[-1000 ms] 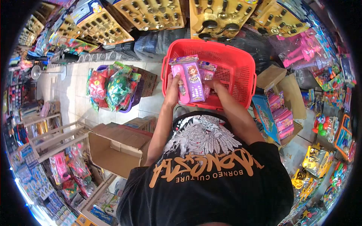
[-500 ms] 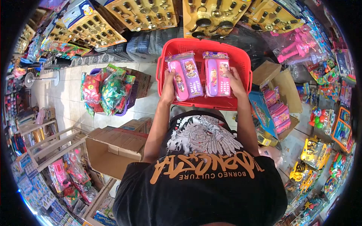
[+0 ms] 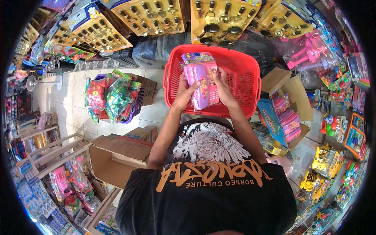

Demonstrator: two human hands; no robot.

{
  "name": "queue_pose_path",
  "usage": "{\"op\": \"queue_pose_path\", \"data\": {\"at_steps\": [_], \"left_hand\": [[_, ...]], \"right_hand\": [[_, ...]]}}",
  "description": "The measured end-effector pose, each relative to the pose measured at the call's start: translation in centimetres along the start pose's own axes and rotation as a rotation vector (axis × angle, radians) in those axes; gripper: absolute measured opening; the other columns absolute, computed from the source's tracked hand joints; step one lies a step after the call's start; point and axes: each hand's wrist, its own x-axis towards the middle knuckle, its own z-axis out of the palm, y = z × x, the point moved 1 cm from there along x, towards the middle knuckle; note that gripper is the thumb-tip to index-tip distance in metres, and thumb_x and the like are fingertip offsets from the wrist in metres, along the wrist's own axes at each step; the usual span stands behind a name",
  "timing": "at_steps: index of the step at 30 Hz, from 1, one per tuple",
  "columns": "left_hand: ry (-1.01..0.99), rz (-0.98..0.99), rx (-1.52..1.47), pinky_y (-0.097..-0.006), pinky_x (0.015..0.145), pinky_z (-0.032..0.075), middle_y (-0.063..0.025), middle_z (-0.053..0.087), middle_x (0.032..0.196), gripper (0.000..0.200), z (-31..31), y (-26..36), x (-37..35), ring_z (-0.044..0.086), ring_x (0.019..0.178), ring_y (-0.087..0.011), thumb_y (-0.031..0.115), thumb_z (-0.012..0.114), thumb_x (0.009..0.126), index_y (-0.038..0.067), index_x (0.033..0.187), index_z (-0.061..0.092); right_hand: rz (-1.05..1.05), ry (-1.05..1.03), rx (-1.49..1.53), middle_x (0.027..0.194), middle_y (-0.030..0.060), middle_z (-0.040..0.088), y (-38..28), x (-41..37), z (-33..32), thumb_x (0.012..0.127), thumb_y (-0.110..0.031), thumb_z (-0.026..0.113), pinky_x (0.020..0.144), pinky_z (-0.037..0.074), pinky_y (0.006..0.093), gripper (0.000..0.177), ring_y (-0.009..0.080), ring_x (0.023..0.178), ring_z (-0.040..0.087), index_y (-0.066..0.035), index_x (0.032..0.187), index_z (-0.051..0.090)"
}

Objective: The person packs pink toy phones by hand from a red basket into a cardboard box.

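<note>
A pink-and-purple packaged toy phone (image 3: 202,94) lies on top of another pack in a small stack, above the left side of a red plastic basket (image 3: 243,58). Clear wrap and a purple header card cover the packs. My left hand (image 3: 188,92) grips the stack's left edge, thumb on the front. On the right edge, my right hand (image 3: 224,88) closes around the same stack, thumb across its face. The lower pack is mostly hidden.
An open carton (image 3: 303,98) at the right holds several similar pink packs. Left stands a purple basket (image 3: 137,103) with bagged red and green toys. An open cardboard box (image 3: 113,162) sits lower left. Carded kitchen toy sets (image 3: 223,19) line the far side.
The two packs, held side by side before, are now stacked together at the left. My right hand has moved left toward my left hand.
</note>
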Motion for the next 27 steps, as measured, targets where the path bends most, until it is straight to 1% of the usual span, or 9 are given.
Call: {"op": "queue_pose_path", "data": {"at_steps": [5,7,8,12,15,17,20,23,27], "left_hand": [[0.094,0.059,-0.080,-0.0336,0.094,0.041,-0.0113,0.046,0.121,0.065,-1.3,0.3,-0.8,0.048,0.111,-0.0195,0.012,0.064,0.082,0.005,0.133,0.025],[0.127,0.116,-0.071,-0.0339,0.098,0.037,-0.0115,0.044,0.125,0.059,-2.2,0.6,-1.1,0.045,0.115,-0.0195,0.012,0.060,0.084,0.005,0.133,0.027],[0.152,0.121,-0.084,-0.0342,0.099,0.035,-0.0110,0.042,0.129,0.058,-2.8,0.7,-1.5,0.042,0.118,-0.0191,0.014,0.057,0.084,0.004,0.133,0.028],[0.196,0.165,-0.224,-0.0331,0.095,0.040,-0.0077,0.046,0.119,0.052,-3.9,3.2,-3.9,0.047,0.110,-0.0171,0.020,0.057,0.084,0.009,0.128,0.032],[0.276,0.200,-0.213,-0.0343,0.093,0.043,-0.0088,0.046,0.119,0.056,-5.1,4.4,-5.4,0.051,0.107,-0.0188,0.030,0.057,0.084,0.008,0.129,0.031],[0.304,0.244,-0.203,-0.0348,0.094,0.043,-0.0092,0.045,0.120,0.057,-6.0,4.3,-6.3,0.050,0.108,-0.0192,0.032,0.057,0.084,0.008,0.129,0.031],[0.355,0.272,-0.229,-0.0357,0.094,0.043,-0.0089,0.045,0.119,0.057,-6.7,4.3,-7.8,0.049,0.110,-0.0186,0.034,0.056,0.085,0.009,0.129,0.031],[0.430,0.224,-0.313,-0.0357,0.093,0.043,-0.0087,0.045,0.119,0.056,-7.4,3.2,-9.1,0.049,0.110,-0.0185,0.033,0.055,0.086,0.009,0.130,0.030],[0.400,0.231,-0.343,-0.0354,0.093,0.044,-0.0081,0.045,0.119,0.052,-7.6,2.7,-9.9,0.050,0.109,-0.0182,0.030,0.053,0.088,0.009,0.129,0.030]], "right_hand": [[0.013,-0.060,0.244,0.116,0.0067,0.047,2.0,1.8,-0.2,0.096,-0.047,0.035,0.094,0.036,0.0316,0.048,0.0151,0.106,0.046,-0.007,0.124,0.038],[0.356,-0.157,0.520,0.108,0.0049,0.051,1.7,2.6,-0.5,0.095,-0.048,0.040,0.085,0.042,0.0331,0.047,0.0146,0.098,0.050,-0.007,0.119,0.044],[0.434,-0.093,0.431,0.102,0.0037,0.054,2.5,3.2,-0.7,0.091,-0.047,0.048,0.077,0.045,0.0340,0.043,0.0146,0.093,0.053,-0.010,0.114,0.049],[0.558,-0.122,-0.015,0.101,0.0042,0.055,8.9,5.6,-0.4,0.081,-0.042,0.064,0.074,0.045,0.0326,0.045,0.0149,0.088,0.055,-0.014,0.113,0.047],[0.615,-0.098,-0.357,0.110,0.0127,0.053,9.7,5.8,2.2,0.072,-0.040,0.074,0.083,0.046,0.0398,0.073,0.0229,0.097,0.056,-0.007,0.125,0.035],[0.469,-0.096,-0.447,0.122,0.0202,0.047,14.7,7.0,3.3,0.068,-0.037,0.078,0.092,0.044,0.0410,0.087,0.0273,0.106,0.054,-0.005,0.133,0.028],[0.610,-0.075,-0.309,0.136,0.0114,0.037,14.9,7.1,5.5,0.071,-0.040,0.075,0.090,0.043,0.0518,0.086,0.0293,0.120,0.043,-0.012,0.135,0.023],[0.912,-0.472,0.097,0.136,0.0126,0.038,11.4,7.0,6.1,0.069,-0.043,0.076,0.095,0.039,0.0527,0.114,0.0290,0.123,0.042,-0.013,0.141,-0.007],[0.812,-0.340,0.031,0.140,0.0199,0.029,14.0,6.8,7.0,0.064,-0.048,0.078,0.096,0.042,0.0460,0.111,0.0305,0.118,0.047,-0.004,0.139,0.008]]}}
